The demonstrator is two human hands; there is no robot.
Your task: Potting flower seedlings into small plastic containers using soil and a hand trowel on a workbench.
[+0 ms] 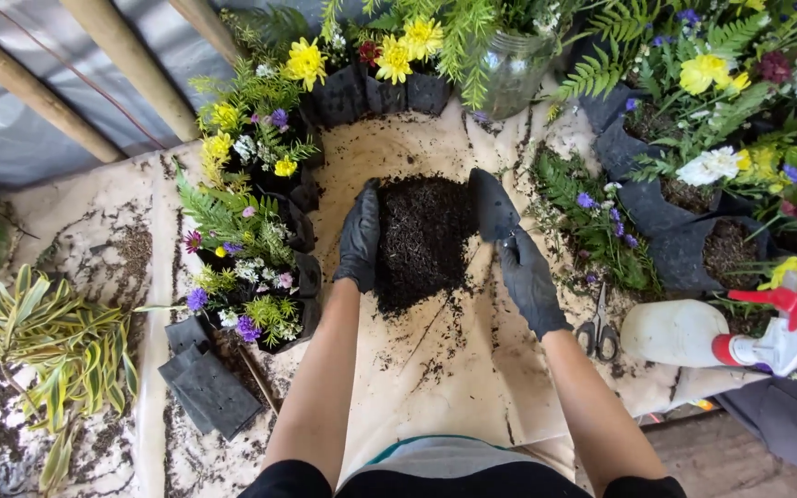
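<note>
Gloved left hand [360, 238] cups the soil pile [424, 238]; right hand [526, 277] grips a black trowel [491, 205]. Scooping needs steadiness.

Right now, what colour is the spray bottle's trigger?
Red, on the white spray bottle lying at the right; trigger shows best in the head view.

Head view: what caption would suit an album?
Gloved left hand cups a soil pile; right hand holds a black trowel.
</note>
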